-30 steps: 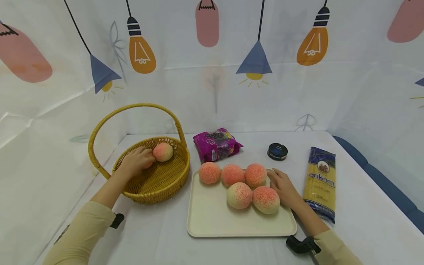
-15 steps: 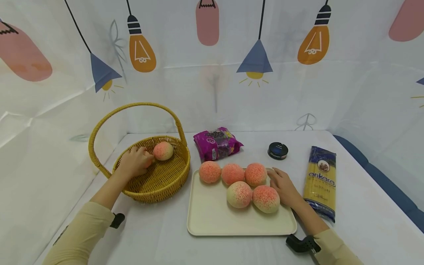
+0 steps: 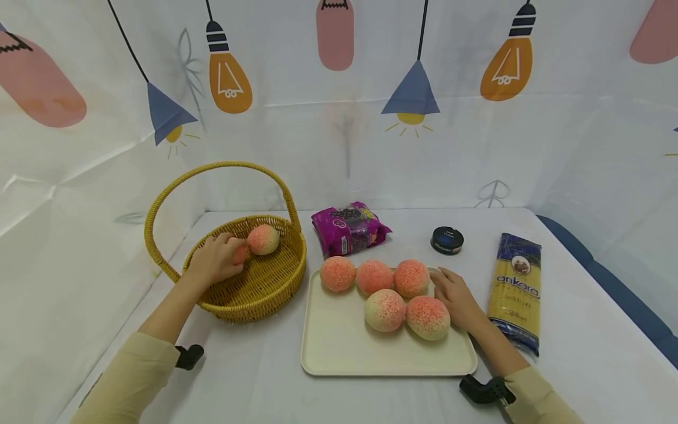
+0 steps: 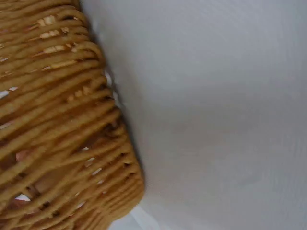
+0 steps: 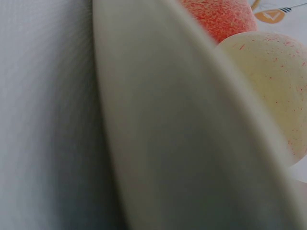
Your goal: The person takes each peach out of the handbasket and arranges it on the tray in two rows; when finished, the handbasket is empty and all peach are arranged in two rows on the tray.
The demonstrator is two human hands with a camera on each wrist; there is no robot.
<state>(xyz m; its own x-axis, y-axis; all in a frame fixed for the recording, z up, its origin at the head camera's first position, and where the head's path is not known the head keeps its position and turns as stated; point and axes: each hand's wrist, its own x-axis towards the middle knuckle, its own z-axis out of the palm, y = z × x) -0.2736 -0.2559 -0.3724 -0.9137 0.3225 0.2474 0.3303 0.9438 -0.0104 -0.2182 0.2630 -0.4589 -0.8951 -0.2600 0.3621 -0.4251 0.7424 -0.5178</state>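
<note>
In the head view my left hand (image 3: 216, 260) is inside the yellow wicker basket (image 3: 254, 306). Its fingers curl round a pink peach (image 3: 241, 254), mostly hidden by the hand. Close to it in the basket lies another peach (image 3: 263, 239). My right hand (image 3: 458, 300) lies over the right edge of the cream tray (image 3: 355, 359), its fingers loosely bent beside the upper right peach (image 3: 411, 278); whether they touch it is unclear. Several peaches stand together on the tray, including a paler one (image 3: 385, 310). The wrist views show basket weave (image 4: 62, 115) and the tray's side (image 5: 168, 115), without hands.
Behind the tray lie a purple snack bag (image 3: 349, 228) and a round black tin (image 3: 447, 240). A yellow and blue pasta packet (image 3: 515, 291) lies right of my right forearm. The basket's tall handle (image 3: 222, 165) arches above my left hand.
My left hand has shifted slightly within the basket, and more of the peach in its fingers now shows. The right hand keeps its place at the tray. The head view has tilted slightly.
</note>
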